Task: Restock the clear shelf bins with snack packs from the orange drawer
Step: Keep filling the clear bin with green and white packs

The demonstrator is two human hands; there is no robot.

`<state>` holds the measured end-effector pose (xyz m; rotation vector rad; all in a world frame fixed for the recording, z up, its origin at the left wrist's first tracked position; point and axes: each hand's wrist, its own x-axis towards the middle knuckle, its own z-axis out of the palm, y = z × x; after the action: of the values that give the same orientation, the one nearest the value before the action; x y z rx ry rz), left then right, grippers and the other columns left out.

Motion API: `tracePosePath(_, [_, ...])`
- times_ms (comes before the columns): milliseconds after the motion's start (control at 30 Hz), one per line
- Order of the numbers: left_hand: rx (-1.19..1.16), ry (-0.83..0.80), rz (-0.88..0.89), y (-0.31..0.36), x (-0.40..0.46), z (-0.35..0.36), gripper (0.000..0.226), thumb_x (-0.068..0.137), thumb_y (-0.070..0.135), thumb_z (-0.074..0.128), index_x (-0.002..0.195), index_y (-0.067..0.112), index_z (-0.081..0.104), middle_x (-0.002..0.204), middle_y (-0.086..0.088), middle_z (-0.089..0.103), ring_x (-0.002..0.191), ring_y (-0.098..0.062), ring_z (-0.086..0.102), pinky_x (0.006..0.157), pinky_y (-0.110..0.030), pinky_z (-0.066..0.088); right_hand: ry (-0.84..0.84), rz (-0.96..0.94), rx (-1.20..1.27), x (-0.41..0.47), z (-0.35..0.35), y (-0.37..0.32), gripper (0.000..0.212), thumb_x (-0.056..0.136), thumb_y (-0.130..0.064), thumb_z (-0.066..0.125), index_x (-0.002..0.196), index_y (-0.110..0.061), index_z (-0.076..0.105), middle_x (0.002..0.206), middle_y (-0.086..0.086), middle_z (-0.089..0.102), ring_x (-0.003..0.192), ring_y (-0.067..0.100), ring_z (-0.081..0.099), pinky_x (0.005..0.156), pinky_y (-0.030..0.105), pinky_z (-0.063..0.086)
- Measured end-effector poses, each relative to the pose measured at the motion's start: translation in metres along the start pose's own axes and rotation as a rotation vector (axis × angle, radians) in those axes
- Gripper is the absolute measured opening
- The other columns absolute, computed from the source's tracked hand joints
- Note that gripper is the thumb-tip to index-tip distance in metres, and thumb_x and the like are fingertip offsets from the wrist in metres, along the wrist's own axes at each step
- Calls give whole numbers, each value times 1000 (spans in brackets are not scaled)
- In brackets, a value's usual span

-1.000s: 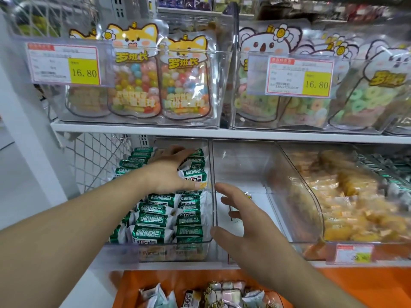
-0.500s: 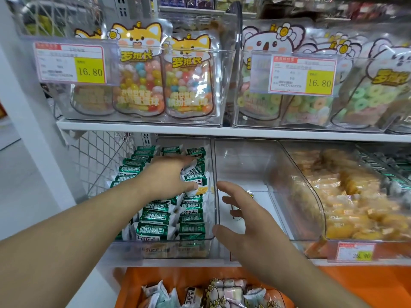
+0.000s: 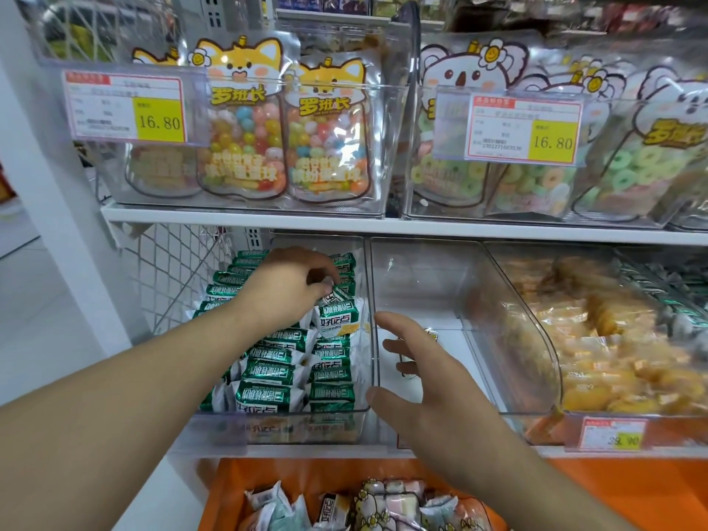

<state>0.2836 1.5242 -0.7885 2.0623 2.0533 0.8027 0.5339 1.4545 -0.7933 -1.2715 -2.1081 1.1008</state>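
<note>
The left hand (image 3: 285,287) reaches into the left clear bin (image 3: 291,427) on the lower shelf, its fingers curled down onto the green-and-white snack packs (image 3: 276,371) that fill it in rows; the fingertips pinch the top of one pack (image 3: 337,295) that stands slightly tilted near the back of the bin. Just to the right of that hand, across the clear divider wall, the right hand (image 3: 417,381) hovers at the front of the middle bin (image 3: 425,277), fingers spread and relaxed, gripping nothing; whether the thumb touches the bin's front edge cannot be told. Further right of this hand stands a third bin (image 3: 536,339) heaped with yellow-orange packs. Below both hands, the orange drawer (image 3: 632,492) lies open with loose snack packs (image 3: 367,503) piled in it. Above the hands, an upper shelf (image 3: 249,216) carries bins of candy bags with yellow price tags (image 3: 161,118).
</note>
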Motion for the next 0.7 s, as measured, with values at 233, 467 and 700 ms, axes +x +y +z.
tracePosePath(233, [-52, 147, -61, 0, -1, 1, 11, 90, 22, 80, 100, 25, 83, 102, 8, 79, 66, 7, 60, 59, 1, 41, 10, -7, -1, 0, 0, 2, 74, 98, -33, 70, 150, -63, 27, 149, -26, 44, 141, 1, 41, 111, 29, 41])
tracePosePath(467, [98, -7, -122, -2, -6, 4, 18, 98, 32, 64, 102, 28, 81, 96, 6, 78, 63, -6, 63, 54, -15, 48, 11, -5, -9, -1, 0, 0, 74, 98, -34, 70, 150, -64, 26, 149, -26, 43, 140, 1, 42, 113, 32, 43])
tracePosePath(700, [42, -92, -27, -2, -5, 5, 46, 79, 67, 77, 117, 41, 72, 117, 12, 68, 111, -15, 62, 98, -36, 52, 15, -13, -9, 0, 1, 1, 73, 98, -33, 71, 149, -64, 27, 147, -27, 45, 140, 0, 42, 114, 34, 42])
